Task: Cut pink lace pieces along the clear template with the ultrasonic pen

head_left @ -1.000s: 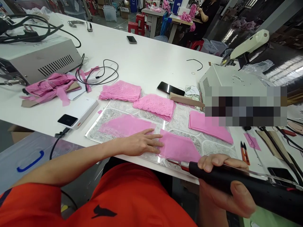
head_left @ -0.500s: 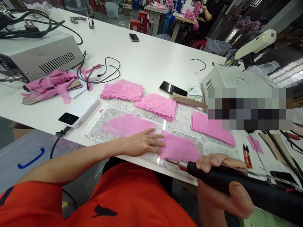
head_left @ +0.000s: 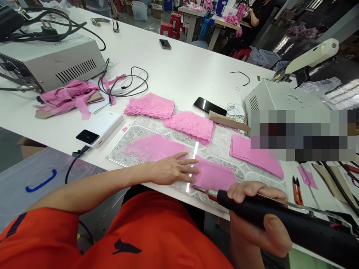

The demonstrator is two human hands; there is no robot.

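The right hand [head_left: 252, 229] is clamped around a thick black-handled tool [head_left: 305, 226], its thumb along the near side of the handle. The tool's metal tip lies at the lower left corner of a pink fabric piece [head_left: 217, 176] (whether the two touch, I cannot tell). The left hand [head_left: 169, 170] is palm down with its fingers apart, their tips on that piece's left edge. The piece lies flat on a grey marbled mat [head_left: 115, 152] at the near edge of the white table [head_left: 179, 71]. A second, sheer pink piece [head_left: 155, 147] lies just beyond the left hand. Orange-handled snips [head_left: 297, 191] lie to the right of the mat. Farther in are a pile of plain pink pieces [head_left: 256, 155], a white power bank [head_left: 109, 127] and two pink lace stacks [head_left: 171, 116], side by side. Behind them, a black phone [head_left: 210, 106] lies near a grey box [head_left: 286, 97]. Beyond the table, a person in black [head_left: 254, 28] sits on a red stool.
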